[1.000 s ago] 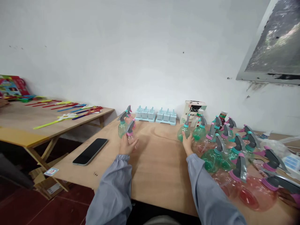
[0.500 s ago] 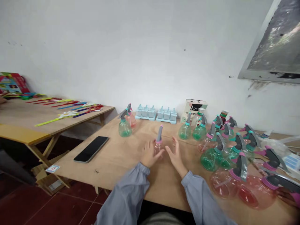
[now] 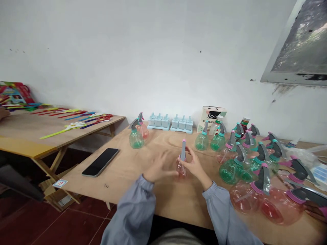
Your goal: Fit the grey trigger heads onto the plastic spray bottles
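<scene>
A pink spray bottle (image 3: 182, 168) with a grey and pink nozzle stands upright on the wooden table (image 3: 150, 177), between my hands. My right hand (image 3: 194, 164) has its fingers wrapped round the bottle's neck from the right. To the left, my left hand (image 3: 158, 169) is spread and slightly blurred, its thumb pointing at the bottle; whether the thumb touches it I cannot tell. A green spray bottle (image 3: 136, 139) and a pink one (image 3: 143, 130) stand beyond my left hand.
Several green and pink spray bottles (image 3: 231, 170) crowd the right side. Blue popsicle moulds (image 3: 158, 121) and a box (image 3: 204, 119) line the wall. A black phone (image 3: 100, 162) lies at the left. Another person's hand (image 3: 315, 209) is at the right edge.
The pink bottle has shifted right and a little nearer. My right hand has closed on its neck, while my left hand has moved off it to the left.
</scene>
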{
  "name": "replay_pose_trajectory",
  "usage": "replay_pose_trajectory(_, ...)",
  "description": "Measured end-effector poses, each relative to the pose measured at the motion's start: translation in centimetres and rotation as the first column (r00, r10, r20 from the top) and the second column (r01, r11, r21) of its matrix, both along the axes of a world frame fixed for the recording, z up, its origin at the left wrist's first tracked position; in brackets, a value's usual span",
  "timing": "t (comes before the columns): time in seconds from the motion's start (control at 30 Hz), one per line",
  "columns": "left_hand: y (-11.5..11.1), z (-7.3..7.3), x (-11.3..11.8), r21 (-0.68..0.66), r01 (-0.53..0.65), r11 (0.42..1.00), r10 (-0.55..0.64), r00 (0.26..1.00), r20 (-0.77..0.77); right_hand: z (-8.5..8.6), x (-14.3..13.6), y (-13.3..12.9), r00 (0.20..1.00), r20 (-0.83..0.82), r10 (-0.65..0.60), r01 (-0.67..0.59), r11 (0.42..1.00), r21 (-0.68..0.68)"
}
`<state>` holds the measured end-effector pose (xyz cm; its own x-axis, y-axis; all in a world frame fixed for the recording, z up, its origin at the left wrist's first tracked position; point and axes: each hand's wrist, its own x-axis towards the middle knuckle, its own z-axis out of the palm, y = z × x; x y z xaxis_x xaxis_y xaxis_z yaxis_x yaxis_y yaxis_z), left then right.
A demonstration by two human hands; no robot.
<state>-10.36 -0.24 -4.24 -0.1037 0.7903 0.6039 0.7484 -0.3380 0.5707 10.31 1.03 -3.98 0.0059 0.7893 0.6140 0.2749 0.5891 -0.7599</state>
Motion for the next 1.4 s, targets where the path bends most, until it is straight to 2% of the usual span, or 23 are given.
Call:
replay_pose_trajectory(0.03, 0.9, 1.3, -1.9, 0.003, 0.128, 0.992, -0.127, 0.990, -0.056, 0.1, 0.0, 0.0, 1.000, 0.000, -0.002, 0.002, 1.000, -0.006)
replay_pose_trajectory(0.07, 2.0, 2.7, -3.8, 0.026, 0.161, 0.987, -0.159, 0.985, -0.059, 0.2, 0.1, 0.0, 1.000, -0.002, -0.004, 0.004, 1.000, -0.014)
replay_pose_trajectory(0.1, 3.2, 3.9, -5.7, 0.082, 0.075, 0.994, -0.075, 0.997, 0.008, 0.3, 0.1, -0.1, 1.000, -0.002, -0.005, 0.005, 1.000, -0.020)
replay_pose_trajectory(0.13, 4.5, 4.9, -7.4, 0.127, -0.086, 0.988, 0.072, 0.991, 0.112, 0.4, 0.0, -0.2, 1.000, 0.001, -0.004, 0.004, 1.000, -0.024)
replay_pose_trajectory(0.17, 5.9, 5.6, -8.9, 0.134, -0.271, 0.953, 0.236, 0.945, 0.226, 0.5, 0.0, -0.4, 1.000, 0.009, -0.003, 0.003, 1.000, -0.026)
replay_pose_trajectory(0.2, 7.2, 6.0, -10.2, 0.097, -0.402, 0.910, 0.358, 0.883, 0.302, 0.5, -0.1, -0.5, 1.000, 0.021, -0.002, 0.003, 1.000, -0.026)
replay_pose_trajectory(0.23, 8.4, 6.2, -11.2, 0.036, -0.469, 0.882, 0.430, 0.835, 0.342, 0.6, -0.2, -0.6, 0.999, 0.032, -0.007, 0.008, 1.000, -0.025)
replay_pose_trajectory(0.27, 9.5, 6.1, -12.0, -0.025, -0.486, 0.874, 0.463, 0.815, 0.350, 0.6, -0.4, -0.8, 0.999, 0.041, -0.015, 0.016, 1.000, -0.023)
replay_pose_trajectory(0.4, 12.3, 5.0, -13.2, -0.175, -0.351, 0.920, 0.384, 0.896, 0.223, 0.4, -0.8, -1.1, 0.998, 0.055, -0.039, 0.041, 0.999, -0.029)
replay_pose_trajectory(0.47, 12.5, 4.3, -12.7, -0.210, -0.327, 0.922, 0.366, 0.912, 0.185, 0.2, -0.9, -1.2, 0.998, 0.051, -0.038, 0.040, 0.999, -0.037)
replay_pose_trajectory(0.53, 11.9, 3.4, -11.4, -0.210, -0.357, 0.910, 0.393, 0.904, 0.169, 0.1, -0.8, -1.3, 0.998, 0.048, -0.030, 0.032, 0.999, -0.040)
replay_pose_trajectory(0.6, 10.8, 2.4, -9.3, -0.202, -0.400, 0.894, 0.430, 0.893, 0.136, 0.1, -0.7, -1.4, 0.999, 0.045, -0.027, 0.029, 0.999, -0.033)
replay_pose_trajectory(0.7, 8.5, 0.9, -5.3, -0.178, -0.382, 0.907, 0.391, 0.920, 0.016, 0.1, -0.5, -1.6, 0.998, 0.035, -0.052, 0.053, 0.998, -0.033)
replay_pose_trajectory(0.8, 6.7, 0.1, -2.0, -0.124, -0.339, 0.933, 0.330, 0.940, -0.088, 0.2, -0.5, -1.9, 0.997, 0.031, -0.068, 0.068, 0.997, -0.019)
replay_pose_trajectory(0.87, 5.9, -0.1, -0.9, -0.100, -0.338, 0.936, 0.326, 0.938, -0.119, 0.4, -0.6, -2.1, 0.997, 0.043, -0.062, 0.062, 0.998, 0.003)
replay_pose_trajectory(1.03, 5.2, -0.3, -1.0, -0.075, -0.344, 0.936, 0.333, 0.934, -0.131, 0.8, -0.8, -2.4, 0.996, 0.012, -0.093, 0.093, 0.996, -0.004)
replay_pose_trajectory(1.17, 5.2, -0.7, -1.3, -0.063, -0.327, 0.943, 0.317, 0.939, -0.132, 0.5, -0.6, -2.3, 0.998, -0.019, -0.057, 0.056, 0.998, -0.010)
replay_pose_trajectory(1.4, 5.3, -0.8, -1.1, -0.066, -0.323, 0.944, 0.311, 0.939, -0.144, -0.1, -0.7, -2.8, 0.989, -0.071, -0.127, 0.127, 0.992, 0.008)
